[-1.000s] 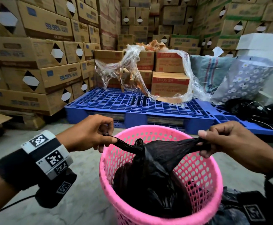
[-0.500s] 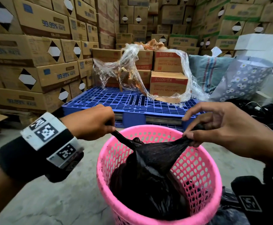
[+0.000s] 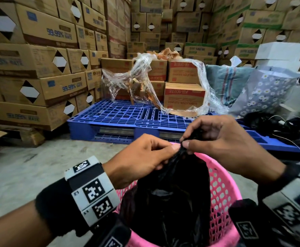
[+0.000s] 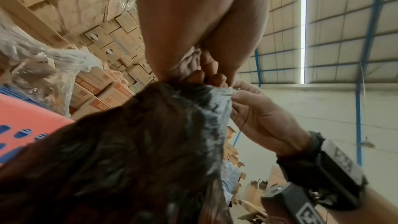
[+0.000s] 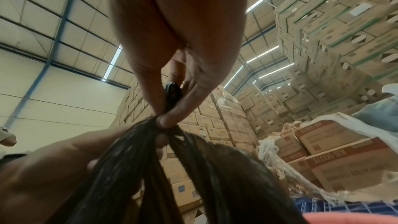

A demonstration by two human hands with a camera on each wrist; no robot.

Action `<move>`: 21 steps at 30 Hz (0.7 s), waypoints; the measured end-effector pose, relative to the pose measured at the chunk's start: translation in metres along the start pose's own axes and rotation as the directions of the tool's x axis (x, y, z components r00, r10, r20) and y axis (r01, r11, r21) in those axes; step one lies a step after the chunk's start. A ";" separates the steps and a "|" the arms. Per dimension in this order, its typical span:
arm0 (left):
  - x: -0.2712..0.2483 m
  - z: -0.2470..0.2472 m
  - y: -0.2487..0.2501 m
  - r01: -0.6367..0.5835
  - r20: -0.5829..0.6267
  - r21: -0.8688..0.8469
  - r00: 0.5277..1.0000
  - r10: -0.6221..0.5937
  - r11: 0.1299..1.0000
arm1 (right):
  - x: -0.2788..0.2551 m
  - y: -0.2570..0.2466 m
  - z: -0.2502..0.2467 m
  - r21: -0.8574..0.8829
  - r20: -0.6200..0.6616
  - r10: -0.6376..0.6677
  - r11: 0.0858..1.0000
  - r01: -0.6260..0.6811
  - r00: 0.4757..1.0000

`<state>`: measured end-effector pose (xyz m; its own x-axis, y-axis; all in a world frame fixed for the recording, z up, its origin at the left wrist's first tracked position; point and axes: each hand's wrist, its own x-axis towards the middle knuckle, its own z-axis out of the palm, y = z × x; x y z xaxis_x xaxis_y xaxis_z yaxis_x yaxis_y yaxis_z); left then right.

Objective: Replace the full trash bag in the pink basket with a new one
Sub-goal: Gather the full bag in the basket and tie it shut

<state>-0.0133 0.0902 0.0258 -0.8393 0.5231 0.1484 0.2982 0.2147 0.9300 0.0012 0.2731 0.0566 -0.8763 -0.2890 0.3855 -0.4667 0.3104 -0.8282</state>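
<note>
A pink mesh basket [image 3: 222, 189] stands on the concrete floor and holds a full black trash bag [image 3: 174, 193]. The bag's mouth is gathered into a bunch above the basket's middle. My left hand [image 3: 145, 157] pinches the bunched plastic from the left, and my right hand [image 3: 217, 139] pinches it from the right, fingertips meeting. In the left wrist view the black trash bag [image 4: 133, 151] fills the lower frame, with the right hand [image 4: 254, 113] on its gathered neck. In the right wrist view thumb and finger squeeze the black trash bag's neck [image 5: 170, 101].
A blue plastic pallet [image 3: 120, 118] lies just behind the basket, carrying cardboard boxes [image 3: 183, 90] and loose clear wrap [image 3: 142, 81]. Tall stacks of cartons [image 3: 38, 68] stand left and behind. Floral and striped sacks [image 3: 263, 91] and black cables [image 3: 284, 127] sit at the right.
Both hands have come together from a wide-apart hold, drawing the two sides of the bag's mouth into one bunch over the basket. The view has tilted closer to the hands.
</note>
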 end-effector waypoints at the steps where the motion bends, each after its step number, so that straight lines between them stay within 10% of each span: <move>1: -0.001 0.000 0.000 -0.013 -0.007 0.000 1.000 0.013 1.000 | 0.001 0.002 0.002 0.012 -0.015 0.004 1.000 -0.004 1.000; 7: -0.002 -0.003 -0.005 -0.110 -0.026 0.031 0.994 0.110 0.994 | 0.003 0.010 0.008 -0.006 -0.001 0.052 0.999 -0.052 0.999; 11: -0.004 -0.011 -0.008 -0.110 -0.096 0.068 0.989 0.116 0.992 | 0.000 0.018 0.008 0.004 0.347 0.216 0.973 -0.232 0.912; 17: -0.005 -0.014 -0.021 0.134 -0.099 0.186 0.988 -0.117 0.973 | -0.006 0.038 0.015 -0.582 0.220 -0.049 0.795 0.171 0.974; 21: -0.002 -0.019 -0.017 0.186 -0.045 0.199 0.983 -0.180 0.962 | -0.008 0.040 0.017 -0.606 0.334 -0.166 0.716 0.347 0.928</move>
<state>-0.0251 0.0696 0.0156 -0.8990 0.4379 -0.0068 0.2216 0.4683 0.8553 -0.0083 0.2728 0.0136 -0.6953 -0.6223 0.3595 -0.7104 0.6708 -0.2129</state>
